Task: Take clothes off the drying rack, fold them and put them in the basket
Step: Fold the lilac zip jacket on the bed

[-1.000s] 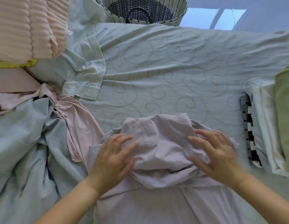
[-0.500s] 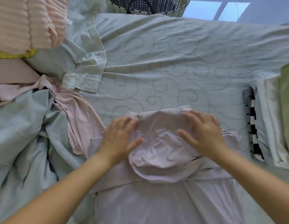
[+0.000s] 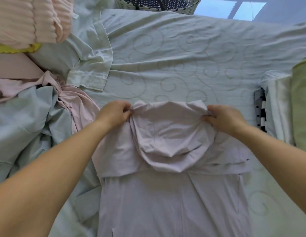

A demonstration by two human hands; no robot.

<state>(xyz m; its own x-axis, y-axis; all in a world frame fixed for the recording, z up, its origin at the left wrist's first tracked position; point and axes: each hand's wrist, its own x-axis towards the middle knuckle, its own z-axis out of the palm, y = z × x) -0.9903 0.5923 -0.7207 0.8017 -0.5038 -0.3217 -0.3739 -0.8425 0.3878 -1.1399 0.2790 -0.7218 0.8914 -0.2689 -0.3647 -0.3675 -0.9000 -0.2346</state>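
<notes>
Now the lilac garment (image 3: 172, 134) stretches between left hand (image 3: 112, 113) and right hand (image 3: 225, 117).

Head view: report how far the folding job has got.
Done: folded green, white and striped stack at right. In hand: left hand and right hand pinch the hood of the flat lilac garment. Left: the crumpled blue and pink heap, then loading the woven wicker basket beyond the bed.

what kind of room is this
Likely a bedroom: a lilac garment lies on a swirl-quilted bedspread, with a woven laundry basket beyond and unfolded clothes heaped at the left.
</notes>
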